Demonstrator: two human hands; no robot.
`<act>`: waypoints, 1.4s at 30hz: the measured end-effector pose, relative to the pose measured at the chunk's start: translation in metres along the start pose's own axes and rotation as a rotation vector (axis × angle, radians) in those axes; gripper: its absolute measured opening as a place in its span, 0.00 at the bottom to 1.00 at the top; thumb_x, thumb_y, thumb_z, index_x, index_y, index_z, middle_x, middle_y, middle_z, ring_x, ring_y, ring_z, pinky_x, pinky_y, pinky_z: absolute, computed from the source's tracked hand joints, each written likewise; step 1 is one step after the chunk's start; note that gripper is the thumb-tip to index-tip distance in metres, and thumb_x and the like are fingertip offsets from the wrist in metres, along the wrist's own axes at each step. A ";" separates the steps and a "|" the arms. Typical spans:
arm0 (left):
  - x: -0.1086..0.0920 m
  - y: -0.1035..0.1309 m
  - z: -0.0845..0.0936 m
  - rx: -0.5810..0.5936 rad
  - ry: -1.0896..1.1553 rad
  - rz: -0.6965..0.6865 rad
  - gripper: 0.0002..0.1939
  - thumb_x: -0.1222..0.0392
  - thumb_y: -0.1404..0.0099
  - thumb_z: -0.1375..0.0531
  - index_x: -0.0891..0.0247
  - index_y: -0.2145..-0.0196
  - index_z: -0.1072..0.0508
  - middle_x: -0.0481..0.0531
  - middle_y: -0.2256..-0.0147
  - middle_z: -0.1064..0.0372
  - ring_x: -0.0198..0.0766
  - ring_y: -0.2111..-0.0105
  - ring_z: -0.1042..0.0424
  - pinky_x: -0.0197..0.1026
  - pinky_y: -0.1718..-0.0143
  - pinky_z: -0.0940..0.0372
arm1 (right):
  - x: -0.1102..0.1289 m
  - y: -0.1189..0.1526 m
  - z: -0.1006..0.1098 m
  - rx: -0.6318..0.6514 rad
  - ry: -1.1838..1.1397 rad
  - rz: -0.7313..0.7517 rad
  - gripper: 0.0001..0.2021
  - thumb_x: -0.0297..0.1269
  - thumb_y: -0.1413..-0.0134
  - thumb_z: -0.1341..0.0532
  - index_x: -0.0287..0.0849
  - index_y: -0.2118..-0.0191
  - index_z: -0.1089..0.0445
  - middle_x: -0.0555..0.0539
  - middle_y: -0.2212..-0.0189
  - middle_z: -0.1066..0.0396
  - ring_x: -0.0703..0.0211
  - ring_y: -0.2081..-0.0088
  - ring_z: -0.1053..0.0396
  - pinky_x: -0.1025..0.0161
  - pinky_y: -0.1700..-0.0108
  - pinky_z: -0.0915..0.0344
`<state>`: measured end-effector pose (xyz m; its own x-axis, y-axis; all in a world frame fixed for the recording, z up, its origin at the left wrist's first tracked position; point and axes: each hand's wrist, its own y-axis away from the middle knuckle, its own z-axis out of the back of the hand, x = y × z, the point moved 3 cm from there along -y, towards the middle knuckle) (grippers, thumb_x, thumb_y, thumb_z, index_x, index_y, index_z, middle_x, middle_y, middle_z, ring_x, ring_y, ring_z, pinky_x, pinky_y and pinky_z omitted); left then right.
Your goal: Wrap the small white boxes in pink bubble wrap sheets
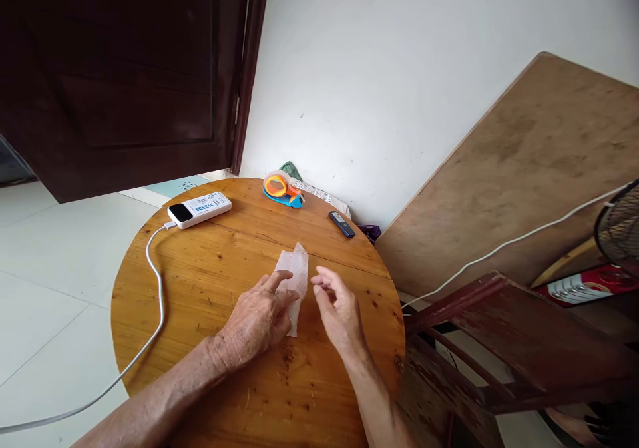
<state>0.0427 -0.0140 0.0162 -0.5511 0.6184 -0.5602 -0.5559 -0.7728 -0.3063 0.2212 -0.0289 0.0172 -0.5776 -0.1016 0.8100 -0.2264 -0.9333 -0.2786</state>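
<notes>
A thin, whitish, crumpled sheet, tissue or film, lies on the round wooden table. Over its left side is my left hand, fingers spread and touching or just above the sheet, so part of it is hidden. To the right of the sheet, my right hand is raised with its fingers loosely bent. A small gap separates its thumb from the fingers, and I see nothing held there.
A white power bank with a plugged-in white cable sits at the left. An orange and blue tape dispenser stands at the back, near a small dark device. A wooden chair and a leaning board are on the right.
</notes>
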 end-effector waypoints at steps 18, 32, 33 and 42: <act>-0.001 -0.003 0.000 0.008 0.181 0.001 0.35 0.73 0.48 0.47 0.65 0.41 0.33 0.60 0.51 0.29 0.51 0.50 0.35 0.55 0.48 0.35 | 0.012 -0.070 -0.007 0.007 0.027 0.157 0.20 0.33 0.52 0.45 0.42 0.52 0.28 0.46 0.63 0.22 0.55 0.60 0.28 0.62 0.65 0.35; 0.000 0.003 -0.007 -0.085 0.236 -0.076 0.29 0.74 0.48 0.49 0.61 0.49 0.27 0.57 0.51 0.28 0.51 0.47 0.37 0.57 0.47 0.37 | -0.031 -0.058 -0.018 0.135 -0.170 -0.363 0.27 0.47 0.54 0.37 0.38 0.48 0.33 0.51 0.76 0.28 0.60 0.79 0.32 0.66 0.80 0.45; 0.001 0.003 -0.008 -0.094 0.241 -0.085 0.29 0.74 0.48 0.48 0.61 0.48 0.28 0.56 0.50 0.28 0.51 0.47 0.37 0.57 0.46 0.37 | -0.029 -0.058 -0.022 0.124 -0.215 -0.363 0.28 0.46 0.56 0.36 0.39 0.48 0.33 0.52 0.76 0.28 0.61 0.79 0.34 0.66 0.80 0.47; 0.001 0.000 -0.006 -0.039 0.274 -0.090 0.31 0.74 0.48 0.48 0.59 0.47 0.27 0.56 0.53 0.28 0.49 0.49 0.35 0.56 0.48 0.35 | -0.011 -0.059 -0.032 0.089 -0.520 -0.334 0.15 0.42 0.61 0.34 0.40 0.65 0.27 0.53 0.78 0.31 0.67 0.79 0.44 0.68 0.80 0.53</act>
<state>0.0457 -0.0137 0.0114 -0.3089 0.6277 -0.7146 -0.5678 -0.7244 -0.3908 0.2154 0.0380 0.0079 -0.0247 0.0670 0.9974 -0.2497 -0.9665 0.0588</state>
